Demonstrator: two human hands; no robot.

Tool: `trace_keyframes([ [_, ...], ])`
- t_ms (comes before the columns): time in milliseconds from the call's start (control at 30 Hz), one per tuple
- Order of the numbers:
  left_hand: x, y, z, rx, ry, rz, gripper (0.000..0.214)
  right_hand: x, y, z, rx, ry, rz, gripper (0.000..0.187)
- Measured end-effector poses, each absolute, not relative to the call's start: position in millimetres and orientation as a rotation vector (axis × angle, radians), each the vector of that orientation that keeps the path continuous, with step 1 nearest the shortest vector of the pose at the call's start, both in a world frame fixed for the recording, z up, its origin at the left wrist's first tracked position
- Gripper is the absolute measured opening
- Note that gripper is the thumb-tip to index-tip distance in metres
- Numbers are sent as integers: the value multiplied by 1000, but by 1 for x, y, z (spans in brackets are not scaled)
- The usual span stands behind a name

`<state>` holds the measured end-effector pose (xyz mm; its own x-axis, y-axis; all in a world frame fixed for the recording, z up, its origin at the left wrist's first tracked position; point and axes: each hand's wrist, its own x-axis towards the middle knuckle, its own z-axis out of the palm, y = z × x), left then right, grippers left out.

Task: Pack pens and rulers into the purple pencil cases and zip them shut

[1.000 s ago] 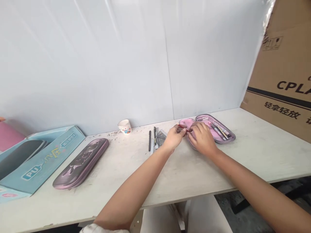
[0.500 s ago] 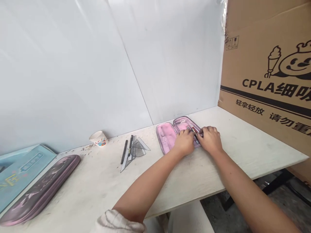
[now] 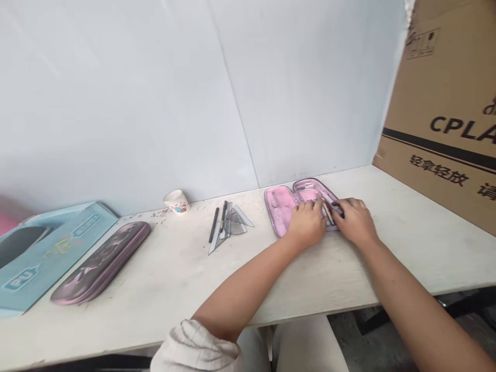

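An open pink pencil case [image 3: 279,206] lies on the table near the wall, its two halves spread apart. My left hand [image 3: 308,225] is on the middle and near edge of the case, fingers curled over it; their tips are partly hidden. Several pens [image 3: 327,211] show inside the right half, between my two hands. At the right edge of the case, my right hand [image 3: 356,219] is closed around a slim dark grey pen [image 3: 337,209], mostly covered by the fingers.
Left of the case lie clear set squares [image 3: 237,222] and two black pens [image 3: 214,225]. A paper cup [image 3: 177,202] stands by the wall near scattered crumbs. Farther left are a closed dark pencil case [image 3: 103,261] and a blue box [image 3: 70,243]. A large carton [image 3: 442,103] stands right.
The view has shifted, so the tabletop things appear farther right. My right hand now has a dark grey pen at its fingertips. Both hands stay at the pink case.
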<state>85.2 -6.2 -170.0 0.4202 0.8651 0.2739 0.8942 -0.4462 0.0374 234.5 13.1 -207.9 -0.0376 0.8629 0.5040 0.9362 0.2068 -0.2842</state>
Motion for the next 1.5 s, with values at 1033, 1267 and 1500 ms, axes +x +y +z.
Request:
trace_keyframes([
  [1033, -244, -84, -169, -1935, -2132, -1198, 23, -103, -16, -159, -1330, -2617, -275, 36],
  [1267, -228, -90, -171, -2059, -1970, -1068, 33, -104, -8, -148, -1459, -2596, -267, 39],
  [1500, -203, -104, -158, -2173, -1667, -791, 37, -51, -45, -121, -1189, -2609, 4, 30],
])
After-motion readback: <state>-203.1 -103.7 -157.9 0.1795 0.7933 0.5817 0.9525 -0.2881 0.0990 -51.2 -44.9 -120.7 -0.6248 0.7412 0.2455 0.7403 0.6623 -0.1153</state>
